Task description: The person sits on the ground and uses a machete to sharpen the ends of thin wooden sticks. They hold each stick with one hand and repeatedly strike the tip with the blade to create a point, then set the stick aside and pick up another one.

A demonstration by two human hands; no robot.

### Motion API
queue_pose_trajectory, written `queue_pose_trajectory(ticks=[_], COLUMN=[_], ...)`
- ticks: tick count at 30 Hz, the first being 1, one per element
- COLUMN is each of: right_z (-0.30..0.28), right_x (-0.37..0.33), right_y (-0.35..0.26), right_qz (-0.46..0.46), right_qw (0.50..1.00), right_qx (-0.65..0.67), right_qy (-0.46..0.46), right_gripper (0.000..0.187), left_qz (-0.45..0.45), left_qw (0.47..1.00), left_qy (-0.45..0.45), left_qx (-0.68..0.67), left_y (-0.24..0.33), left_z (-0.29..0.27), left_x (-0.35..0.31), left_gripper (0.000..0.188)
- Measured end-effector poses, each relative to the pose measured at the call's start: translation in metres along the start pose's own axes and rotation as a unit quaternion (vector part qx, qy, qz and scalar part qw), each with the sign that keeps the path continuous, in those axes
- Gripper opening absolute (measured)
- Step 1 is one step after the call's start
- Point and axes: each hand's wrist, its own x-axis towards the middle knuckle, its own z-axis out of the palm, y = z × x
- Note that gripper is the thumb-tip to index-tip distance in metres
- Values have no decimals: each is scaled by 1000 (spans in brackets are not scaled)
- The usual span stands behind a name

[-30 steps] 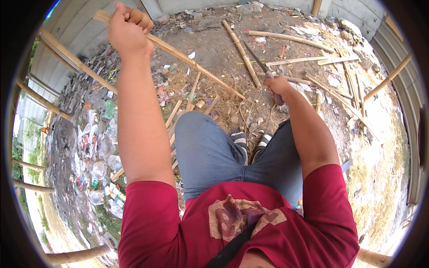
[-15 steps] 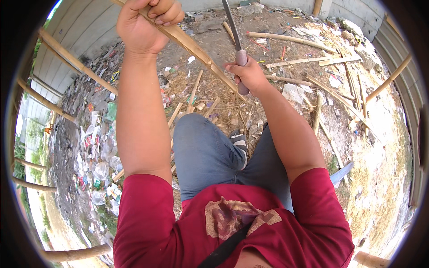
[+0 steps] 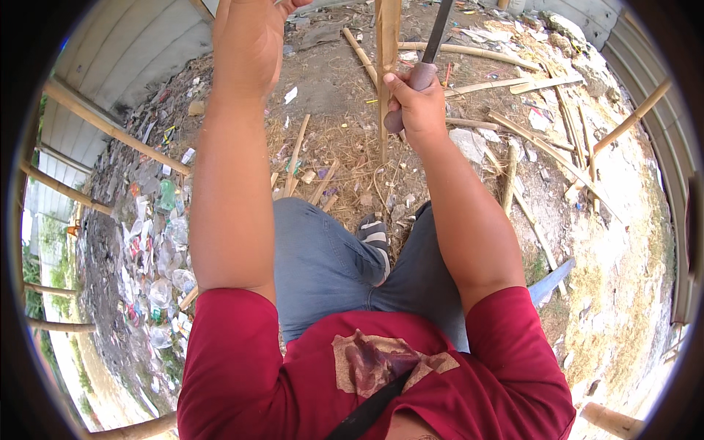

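My right hand is closed around the greyish-pink handle of a long-bladed knife, its dark blade pointing up out of the picture. Just left of that hand, a split bamboo strip runs nearly straight up and down, its narrow lower end over the straw-covered ground. My right thumb lies against or just in front of the strip's edge; which one, I cannot tell. Raised at the upper left, my left hand is apart from the visible part of the strip. The top edge cuts off most of its fingers.
Bamboo poles and split strips lie on the ground at the right. Short bamboo pieces are in front of my knee. Plastic litter covers the left side. A blue blade-like piece lies beside my right arm. Corrugated sheeting stands at right.
My left hand has come off the visible part of the bamboo strip and risen. The strip has swung from slanting to nearly upright. My right hand has moved up slightly with the knife, which now tilts right.
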Motion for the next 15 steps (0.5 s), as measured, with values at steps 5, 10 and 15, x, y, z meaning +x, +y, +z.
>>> queue_pose_trajectory(ticks=[5,10,15], right_z=[-50,-102,-139], right_x=[29,35,36], right_y=[-17,-41,-57], right_qz=[-91,-116,-91], right_qw=[985,962,953], right_qx=[113,194,254], right_qy=[95,154,141], right_gripper=[26,29,19], left_qz=[-382,-645,-718], left_qw=[911,676,661], left_qy=[-133,-341,-216], left_qx=[81,104,31], left_y=[-96,-164,-202], left_z=[-45,-17,-4], left_x=[-103,-197,-231], left_gripper=[32,58,79])
